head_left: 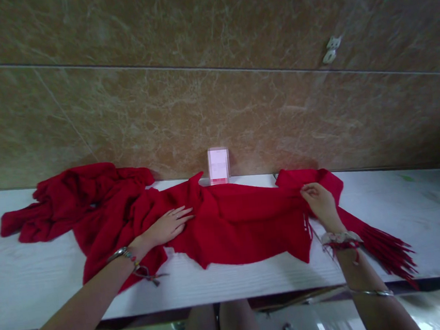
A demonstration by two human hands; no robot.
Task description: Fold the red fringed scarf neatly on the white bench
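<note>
A long red scarf (pixel 233 226) with a fringed end (pixel 387 250) lies spread across a white table (pixel 41 291). Its left part is bunched in a heap (pixel 75 199). My left hand (pixel 169 224) lies flat and open on the scarf's middle left, fingers stretched out. My right hand (pixel 319 199) is closed in a pinch on the scarf's edge near the right fold. Both wrists wear bracelets.
A brown marble wall (pixel 213 93) rises right behind the table. A small pale card (pixel 219 165) stands against it at the table's back edge. The table's front edge (pixel 217 302) runs just above my knees, with a glossy floor below.
</note>
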